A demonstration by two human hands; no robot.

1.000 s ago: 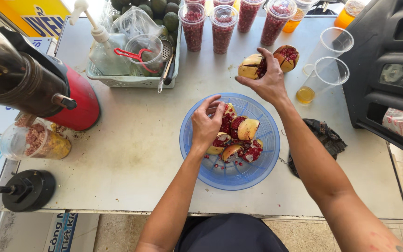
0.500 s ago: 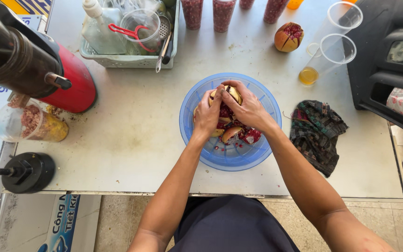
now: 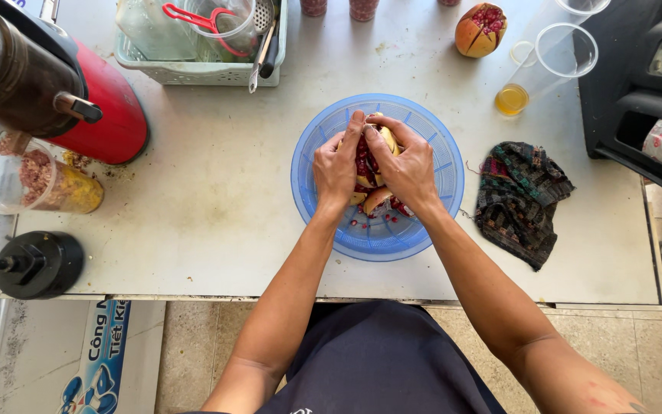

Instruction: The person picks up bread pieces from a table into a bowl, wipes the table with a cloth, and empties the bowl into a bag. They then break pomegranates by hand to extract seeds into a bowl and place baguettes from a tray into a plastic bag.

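Observation:
A blue plastic colander bowl (image 3: 438,165) sits mid-table with pomegranate pieces and loose red seeds in it. My left hand (image 3: 336,166) and my right hand (image 3: 405,167) are both over the bowl, gripping one opened pomegranate piece (image 3: 367,157) between them, thumbs pressed into its red seeds. More rind pieces lie under my hands. A second cut pomegranate (image 3: 480,30) rests on the table at the far right.
A dark patterned cloth (image 3: 523,198) lies right of the bowl. Clear plastic cups (image 3: 553,57), one with yellow liquid, stand far right. A red juicer (image 3: 109,115), a tub of pulp (image 3: 36,182), a pale basket of utensils (image 3: 201,70) and a black base (image 3: 36,264) fill the left.
My right hand set a pomegranate half down at the far right, came back to the bowl and joined my left hand on a piece. The view shifted closer.

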